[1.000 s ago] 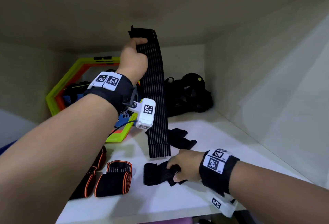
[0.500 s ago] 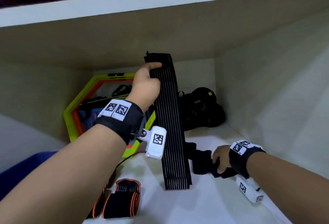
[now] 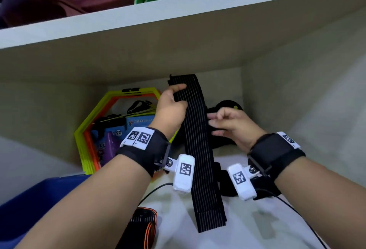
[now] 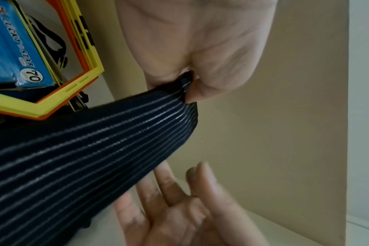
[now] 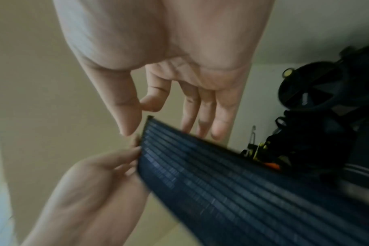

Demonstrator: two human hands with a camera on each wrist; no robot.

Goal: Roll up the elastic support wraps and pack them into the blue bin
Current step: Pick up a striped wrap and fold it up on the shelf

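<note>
A long black elastic wrap (image 3: pixel 198 149) with thin pale stripes hangs upright inside the shelf, its lower end lying on the white shelf board. My left hand (image 3: pixel 178 95) pinches the wrap's top edge, thumb in front. The left wrist view shows that pinch (image 4: pixel 190 86) on the wrap (image 4: pixel 84 149). My right hand (image 3: pixel 214 123) hovers at the wrap's right edge with relaxed, straight fingers and holds nothing. In the right wrist view those fingers (image 5: pixel 215 126) reach behind the wrap's top (image 5: pixel 242 183). The blue bin (image 3: pixel 29 205) sits at lower left, partly hidden by my left arm.
A rolled black wrap with orange trim (image 3: pixel 142 223) lies near the front edge. More black wrap pieces (image 3: pixel 227 186) lie under my right wrist. Yellow-orange hexagon rings (image 3: pixel 93 122) lean at the back left, dark gear (image 3: pixel 227 106) at the back right. The upper shelf board (image 3: pixel 178 11) is close overhead.
My right hand let go of the black wrap piece on the shelf board and rose to the hanging wrap's right edge. My left hand still holds the wrap's top.
</note>
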